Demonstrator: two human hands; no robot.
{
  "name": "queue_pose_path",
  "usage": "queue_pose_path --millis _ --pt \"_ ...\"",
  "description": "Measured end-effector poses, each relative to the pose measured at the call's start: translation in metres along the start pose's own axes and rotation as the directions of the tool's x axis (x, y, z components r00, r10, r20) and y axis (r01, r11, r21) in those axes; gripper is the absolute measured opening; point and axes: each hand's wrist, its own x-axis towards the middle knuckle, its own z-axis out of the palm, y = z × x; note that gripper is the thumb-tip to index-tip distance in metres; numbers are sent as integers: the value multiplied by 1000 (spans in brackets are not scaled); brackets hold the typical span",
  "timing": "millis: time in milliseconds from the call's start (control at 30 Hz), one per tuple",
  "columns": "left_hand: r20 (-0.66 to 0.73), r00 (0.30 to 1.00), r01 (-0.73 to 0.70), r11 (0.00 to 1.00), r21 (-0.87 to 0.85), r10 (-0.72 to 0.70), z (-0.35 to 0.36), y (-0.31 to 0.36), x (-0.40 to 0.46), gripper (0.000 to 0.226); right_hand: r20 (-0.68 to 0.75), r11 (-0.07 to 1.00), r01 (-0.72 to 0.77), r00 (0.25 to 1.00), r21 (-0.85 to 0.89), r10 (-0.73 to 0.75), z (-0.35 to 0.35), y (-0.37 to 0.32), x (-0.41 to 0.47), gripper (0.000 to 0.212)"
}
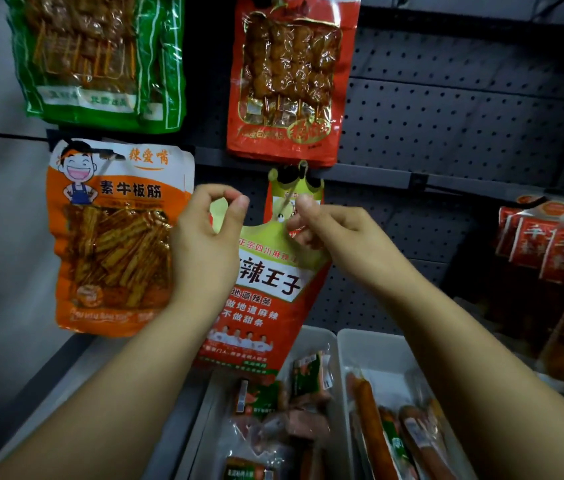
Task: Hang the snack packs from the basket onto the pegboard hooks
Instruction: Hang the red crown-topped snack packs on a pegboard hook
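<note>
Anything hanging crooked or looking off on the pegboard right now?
Yes: the red and yellow pack between the left hand and right hand hangs tilted, bottom swung left. The orange pack beside it has a crumpled top edge.

Dim, flat light here, colours a touch muddy. The pegboard [446,109] falls into deep shadow at upper right, its holes fading out toward the corner. Glare streaks the crinkled film of the red pack [287,81] at top centre, and softer sheen sits on the green pack [96,57] at upper left. Wide-angle bending shows at the edges: the shelf rail curves, forearms stretch at the bottom. Small print is smeared and soft throughout. The bins [370,348] at lower centre look hazy, and the packs at far right blur out.
</note>
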Motion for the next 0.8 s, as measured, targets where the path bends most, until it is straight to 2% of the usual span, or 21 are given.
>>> queue_pose_path --millis 133,333,467,600,800 --pt "13 999 -40 999 -36 40 1 12 -4 6 -26 999 36 999 4 -36 -1 -12 -15 11" --pt "173 984 -15 994 -110 34 -18 22 -5 17 -83 987 131 987 -89 -139 -6 -22 -16 10" --pt "304 953 79 979 -190 -18 -25 26 0 39 -118 976 175 975 -131 -190 -11 -29 -11 9" --pt "212 977 36 990 -138 -6 -22 27 2 24 -141 970 210 964 -121 -226 -14 -33 -9 10" --pt "189 982 21 978 -207 19 -16 38 6 25 -228 974 220 947 -51 -226 -18 -38 0 24"
